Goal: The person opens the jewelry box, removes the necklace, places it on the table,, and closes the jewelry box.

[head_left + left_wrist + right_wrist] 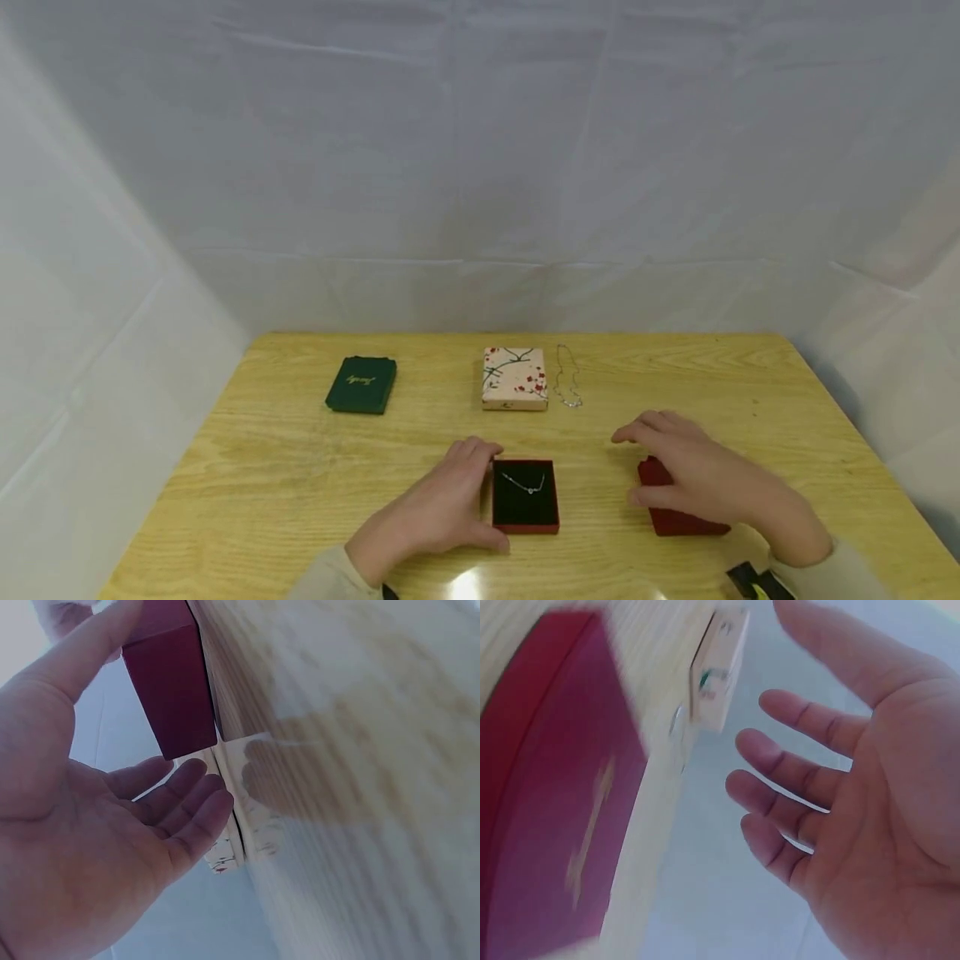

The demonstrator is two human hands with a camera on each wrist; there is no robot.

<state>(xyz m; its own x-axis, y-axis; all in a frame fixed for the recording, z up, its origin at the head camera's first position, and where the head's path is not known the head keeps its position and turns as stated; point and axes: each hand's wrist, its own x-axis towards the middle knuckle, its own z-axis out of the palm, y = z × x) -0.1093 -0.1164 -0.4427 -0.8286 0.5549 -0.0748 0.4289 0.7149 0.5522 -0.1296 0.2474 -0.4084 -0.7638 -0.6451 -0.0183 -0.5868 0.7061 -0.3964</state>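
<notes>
A small red jewellery box [526,528] sits uncovered near the table's front, its dark lining carrying a thin silver necklace [530,490]. My left hand [448,507] curves loosely beside its left side, thumb close to the front corner and fingertips near the back one. In the left wrist view the fingers lie just past one end of the red box [171,690]. My right hand [705,477] hovers over a red lid [681,523], partly covering it in the head view. The right wrist view shows those fingers spread, holding nothing, beside the lid [547,802] with its gold mark.
Toward the back stands a cream box [515,379] with a red blossom pattern. A fine silver chain [572,404] lies to its right on the wooden table [247,467]. Back left is a green box [363,385] with gold lettering. White cloth [480,167] hangs behind and at both sides.
</notes>
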